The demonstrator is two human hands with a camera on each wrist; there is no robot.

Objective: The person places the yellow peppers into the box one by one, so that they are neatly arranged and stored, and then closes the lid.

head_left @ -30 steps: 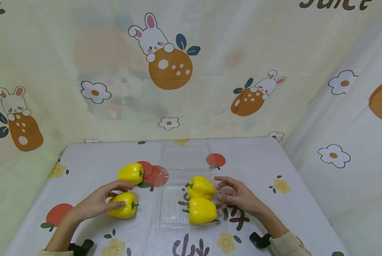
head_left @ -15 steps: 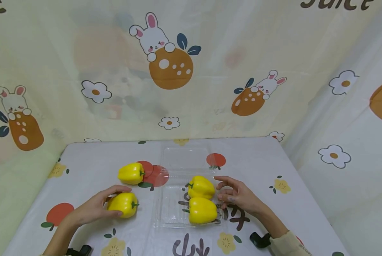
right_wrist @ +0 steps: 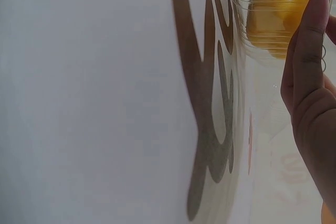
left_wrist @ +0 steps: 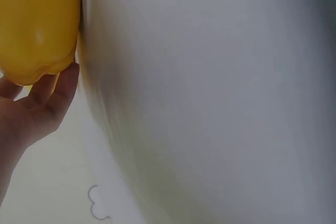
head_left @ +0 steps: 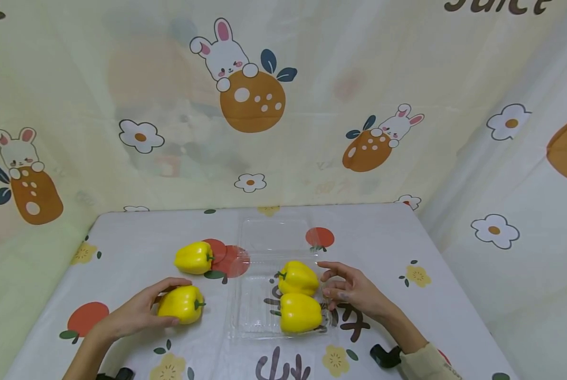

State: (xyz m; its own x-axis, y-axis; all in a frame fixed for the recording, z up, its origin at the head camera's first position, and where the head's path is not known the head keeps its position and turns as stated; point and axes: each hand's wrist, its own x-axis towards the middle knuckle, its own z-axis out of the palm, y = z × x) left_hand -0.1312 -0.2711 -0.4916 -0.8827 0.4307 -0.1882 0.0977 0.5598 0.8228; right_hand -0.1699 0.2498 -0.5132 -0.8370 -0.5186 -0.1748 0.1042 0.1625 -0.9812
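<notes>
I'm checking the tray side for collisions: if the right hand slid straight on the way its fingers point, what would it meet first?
Probably the clear tray, at its right wall, then the two yellow peppers inside; the right hand points left at them, though depth is unclear.

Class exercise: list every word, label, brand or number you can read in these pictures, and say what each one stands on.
"Juice", its top cut off by the picture's edge: brown lettering on the backdrop cloth, upper right.
Brown lettering on the tablecloth, partly under the clear plastic tray: only strokes show, not readable.
Brown strokes in the right wrist view: the same print up close, not readable.
No label or number on the yellow peppers.
</notes>
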